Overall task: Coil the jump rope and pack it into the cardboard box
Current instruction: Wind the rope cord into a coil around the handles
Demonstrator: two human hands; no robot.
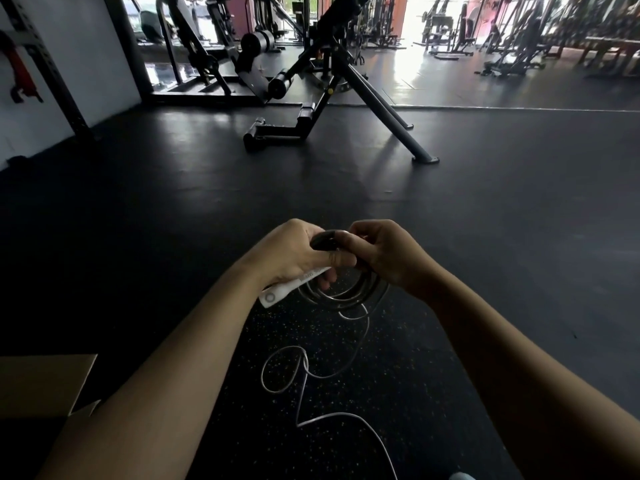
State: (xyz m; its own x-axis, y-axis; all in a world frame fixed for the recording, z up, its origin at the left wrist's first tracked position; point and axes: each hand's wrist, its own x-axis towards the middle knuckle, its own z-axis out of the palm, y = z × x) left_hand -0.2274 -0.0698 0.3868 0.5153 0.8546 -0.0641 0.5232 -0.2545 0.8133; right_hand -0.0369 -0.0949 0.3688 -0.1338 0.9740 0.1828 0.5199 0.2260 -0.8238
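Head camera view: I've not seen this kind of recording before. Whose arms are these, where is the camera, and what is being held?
The single picture comes from a camera worn on a person's head, looking down at their own bare arms in a gym. The left hand grips the white handle and gathered loops of the jump rope. The right hand pinches the loops from the other side. The uncoiled rest trails across the speckled floor mat. A cardboard box shows at the lower left.

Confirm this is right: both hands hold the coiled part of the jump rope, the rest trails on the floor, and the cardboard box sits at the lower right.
Wrong side. The head view shows the cardboard box at the lower left; the rest stands.
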